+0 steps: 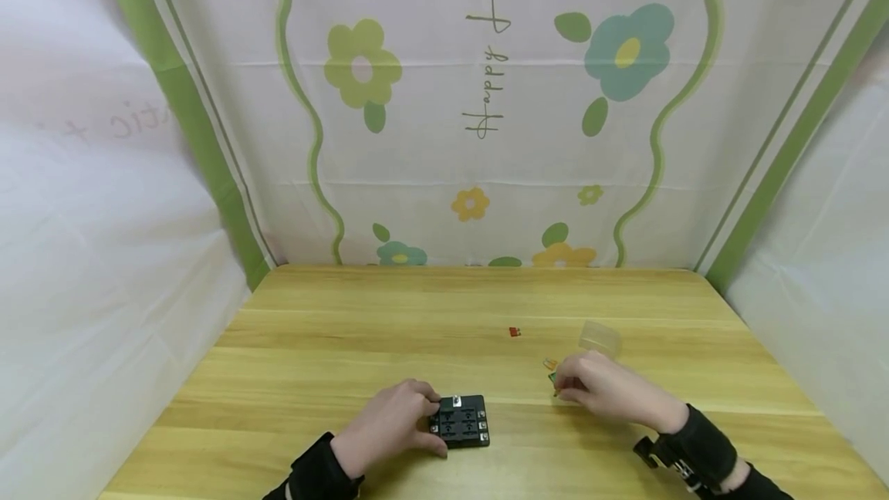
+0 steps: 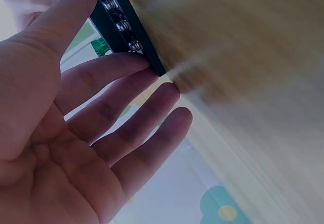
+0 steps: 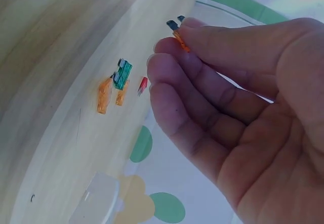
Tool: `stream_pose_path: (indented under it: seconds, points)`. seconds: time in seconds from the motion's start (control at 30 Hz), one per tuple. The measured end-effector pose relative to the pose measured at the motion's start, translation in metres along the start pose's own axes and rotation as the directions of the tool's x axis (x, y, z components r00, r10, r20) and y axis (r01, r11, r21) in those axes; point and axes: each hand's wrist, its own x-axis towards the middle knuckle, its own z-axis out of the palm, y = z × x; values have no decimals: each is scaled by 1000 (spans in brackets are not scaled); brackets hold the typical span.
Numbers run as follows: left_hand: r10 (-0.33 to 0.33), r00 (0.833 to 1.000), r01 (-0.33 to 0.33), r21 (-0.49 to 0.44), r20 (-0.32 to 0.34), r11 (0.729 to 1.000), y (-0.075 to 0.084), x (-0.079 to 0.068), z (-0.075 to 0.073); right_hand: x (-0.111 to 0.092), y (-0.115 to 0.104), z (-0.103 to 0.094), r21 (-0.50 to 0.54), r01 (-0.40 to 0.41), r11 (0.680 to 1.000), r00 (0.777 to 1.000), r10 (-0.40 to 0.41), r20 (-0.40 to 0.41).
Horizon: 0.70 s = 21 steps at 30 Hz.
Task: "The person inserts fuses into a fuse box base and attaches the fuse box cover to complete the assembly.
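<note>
A black fuse block (image 1: 464, 423) with metal screw terminals lies on the table in the head view. My left hand (image 1: 385, 423) grips its left end, thumb at the near edge and fingers at the far edge; the other fingers extend past the block in the left wrist view. Between the thumb and index finger of my right hand (image 1: 611, 388), an orange blade fuse (image 3: 180, 39) is pinched, its metal prongs pointing out. Beyond those fingertips, a green blade fuse (image 3: 122, 74) lies with two orange blade fuses (image 3: 104, 96) on the wood.
A red blade fuse (image 1: 515, 332) lies by itself farther back on the wooden table (image 1: 333, 338). Behind my right hand stands a small clear plastic container (image 1: 599, 338). Flower-printed white cloth (image 1: 430, 153) hangs at the back edge, with more cloth at both sides.
</note>
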Motion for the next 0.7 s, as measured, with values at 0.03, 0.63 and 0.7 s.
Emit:
stream_pose_path:
  seconds: [0.03,0.63,0.7]
  points:
    - [-4,1000,4,0,4,1000,0,0,0,0,-1,0,5,1,1000,1000,-1,1]
    - [-3,1000,3,-3,-1,1000,2,-1,0,0,-6,5,-25,0,1000,1000,-1,-12]
    - [1,1000,-1,-4,-3,1000,2,-2,0,0,-5,6,-22,-3,1000,1000,3,-11]
